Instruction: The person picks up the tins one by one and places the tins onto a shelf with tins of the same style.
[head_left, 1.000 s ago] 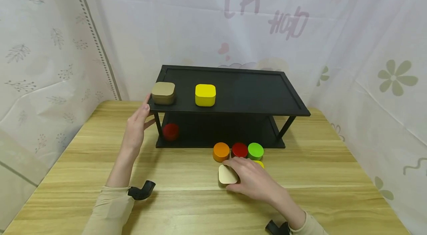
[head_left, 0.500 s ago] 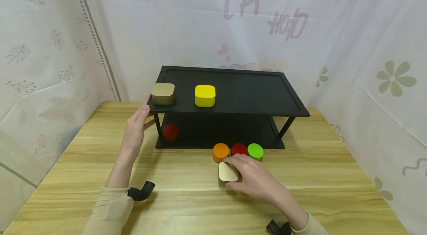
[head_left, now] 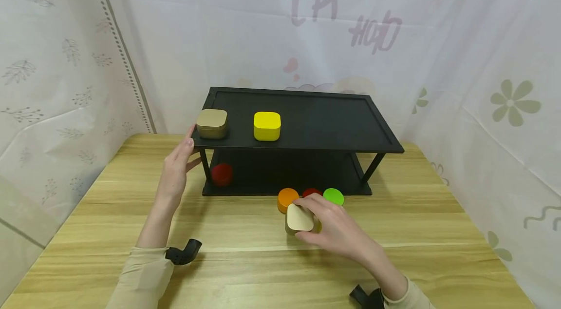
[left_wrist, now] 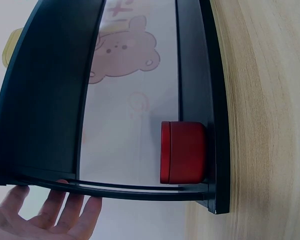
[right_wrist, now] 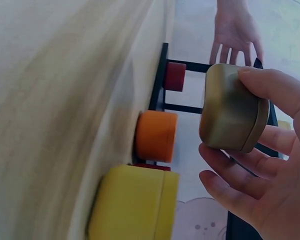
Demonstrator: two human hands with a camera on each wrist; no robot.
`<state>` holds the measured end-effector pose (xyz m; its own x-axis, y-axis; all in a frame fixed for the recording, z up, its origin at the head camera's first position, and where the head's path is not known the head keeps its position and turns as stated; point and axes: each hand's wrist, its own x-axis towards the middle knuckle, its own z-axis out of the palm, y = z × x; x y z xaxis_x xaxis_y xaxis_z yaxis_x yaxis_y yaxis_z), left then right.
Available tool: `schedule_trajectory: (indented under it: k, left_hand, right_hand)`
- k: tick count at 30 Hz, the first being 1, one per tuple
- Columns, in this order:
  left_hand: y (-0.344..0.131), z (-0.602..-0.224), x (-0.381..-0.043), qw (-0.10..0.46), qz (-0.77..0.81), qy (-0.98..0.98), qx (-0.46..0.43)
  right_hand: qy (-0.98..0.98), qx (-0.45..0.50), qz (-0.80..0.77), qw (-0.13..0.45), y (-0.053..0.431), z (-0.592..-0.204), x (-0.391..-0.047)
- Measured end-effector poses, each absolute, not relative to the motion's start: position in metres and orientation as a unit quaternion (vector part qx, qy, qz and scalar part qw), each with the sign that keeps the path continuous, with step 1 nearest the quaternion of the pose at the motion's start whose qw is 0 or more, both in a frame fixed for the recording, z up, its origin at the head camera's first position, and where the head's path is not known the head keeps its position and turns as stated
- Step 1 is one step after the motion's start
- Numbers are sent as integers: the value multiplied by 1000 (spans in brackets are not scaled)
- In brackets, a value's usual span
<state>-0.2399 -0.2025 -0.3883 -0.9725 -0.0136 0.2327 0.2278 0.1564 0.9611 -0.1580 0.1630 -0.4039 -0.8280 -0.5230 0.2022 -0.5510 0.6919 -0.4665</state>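
In the head view my right hand [head_left: 330, 223] holds a khaki rounded-square lidded box [head_left: 300, 217] between thumb and fingers, off the table. The right wrist view shows the same khaki box [right_wrist: 230, 107] with thumb on one side and fingers on the other. My left hand [head_left: 174, 172] touches the left end of a black two-tier shelf [head_left: 324, 119], fingers fairly straight. On the upper tier sit another khaki box [head_left: 212, 124] at the left and a yellow box [head_left: 267, 126] to its right. A red round box [left_wrist: 185, 152] stands on the lower tier's left end.
On the table before the shelf stand an orange round box [head_left: 288, 199], a red one [head_left: 311, 192] partly behind my right hand, and a green one [head_left: 334, 196]. A yellow box [right_wrist: 132, 205] is mostly hidden by that hand in the head view. White printed cloth hangs behind.
My right hand has raised the khaki box from the table and moved it slightly toward the shelf. The left hand stays at the shelf's end. The head view has shifted slightly.
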Motion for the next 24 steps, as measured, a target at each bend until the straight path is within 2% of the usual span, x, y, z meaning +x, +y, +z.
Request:
schedule_trajectory:
  k: [8,24]
  left_hand:
    - [-202,-389,-240,89,-648,-753,-71]
    - [-203,-388,-240,92,-645,-755,-72]
  right_hand:
    - [-907,295,288,84,172,-385,-163]
    - [-897,315,287,119,180,-346,-174]
